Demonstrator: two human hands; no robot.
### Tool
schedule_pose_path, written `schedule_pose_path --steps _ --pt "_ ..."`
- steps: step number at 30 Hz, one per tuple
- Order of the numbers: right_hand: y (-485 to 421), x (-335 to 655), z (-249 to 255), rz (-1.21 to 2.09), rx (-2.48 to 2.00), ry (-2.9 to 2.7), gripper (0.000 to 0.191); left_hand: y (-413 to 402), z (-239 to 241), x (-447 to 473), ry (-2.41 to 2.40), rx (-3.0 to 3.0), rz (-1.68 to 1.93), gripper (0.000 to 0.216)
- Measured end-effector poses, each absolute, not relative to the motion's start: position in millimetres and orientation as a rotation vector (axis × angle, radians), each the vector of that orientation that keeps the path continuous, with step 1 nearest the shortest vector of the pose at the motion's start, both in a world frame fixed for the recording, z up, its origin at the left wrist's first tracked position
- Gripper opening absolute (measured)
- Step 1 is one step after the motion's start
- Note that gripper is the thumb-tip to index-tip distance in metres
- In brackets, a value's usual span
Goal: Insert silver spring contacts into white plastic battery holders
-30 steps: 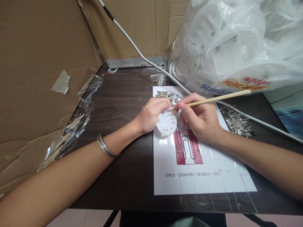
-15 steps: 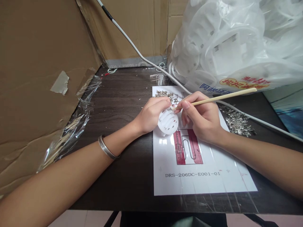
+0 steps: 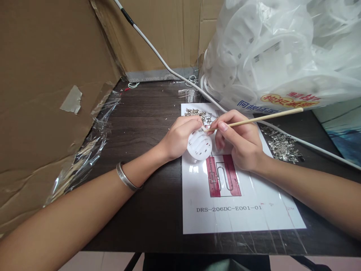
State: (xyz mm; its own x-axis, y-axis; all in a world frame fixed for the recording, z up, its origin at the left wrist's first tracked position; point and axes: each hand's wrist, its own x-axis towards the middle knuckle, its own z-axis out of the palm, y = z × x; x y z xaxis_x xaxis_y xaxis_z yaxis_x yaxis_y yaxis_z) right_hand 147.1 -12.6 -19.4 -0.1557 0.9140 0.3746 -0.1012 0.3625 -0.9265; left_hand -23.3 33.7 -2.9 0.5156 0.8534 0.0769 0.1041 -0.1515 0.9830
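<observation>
My left hand (image 3: 180, 137) is closed on the upper left edge of a round white plastic part (image 3: 199, 146), which has ridges and small slots with metal bits in them. Between the thumb and fingers of my right hand (image 3: 239, 137) is a thin wooden stick (image 3: 259, 118), like a chopstick, held as one holds a pen. Its lower tip meets the white part near its upper edge, by my left thumb. Beneath both hands lies a printed sheet (image 3: 220, 220) with a red and white diagram. Small metal pieces (image 3: 194, 113) are heaped at the sheet's top.
Another pile of metal pieces (image 3: 283, 145) lies right of my right hand. A large clear bag (image 3: 270, 71) of round white parts stands behind it. A white cable (image 3: 158, 54) crosses the dark table (image 3: 135, 124). Cardboard (image 3: 42, 75) walls the left and back.
Both hands hold almost the same place. The stick's far end has dipped slightly and shifted a little left; the white part stays in my left hand.
</observation>
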Motion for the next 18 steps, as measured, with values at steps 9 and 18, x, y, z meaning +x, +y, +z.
schedule_pose_path --steps 9,18 --pt "-11.4 146.7 -20.6 1.071 -0.819 -1.442 0.016 32.7 -3.4 -23.5 0.822 1.608 0.799 0.029" --pt "-10.1 146.6 -21.7 1.005 -0.888 -1.517 0.02 32.1 -3.5 -24.0 0.83 1.596 0.798 0.029"
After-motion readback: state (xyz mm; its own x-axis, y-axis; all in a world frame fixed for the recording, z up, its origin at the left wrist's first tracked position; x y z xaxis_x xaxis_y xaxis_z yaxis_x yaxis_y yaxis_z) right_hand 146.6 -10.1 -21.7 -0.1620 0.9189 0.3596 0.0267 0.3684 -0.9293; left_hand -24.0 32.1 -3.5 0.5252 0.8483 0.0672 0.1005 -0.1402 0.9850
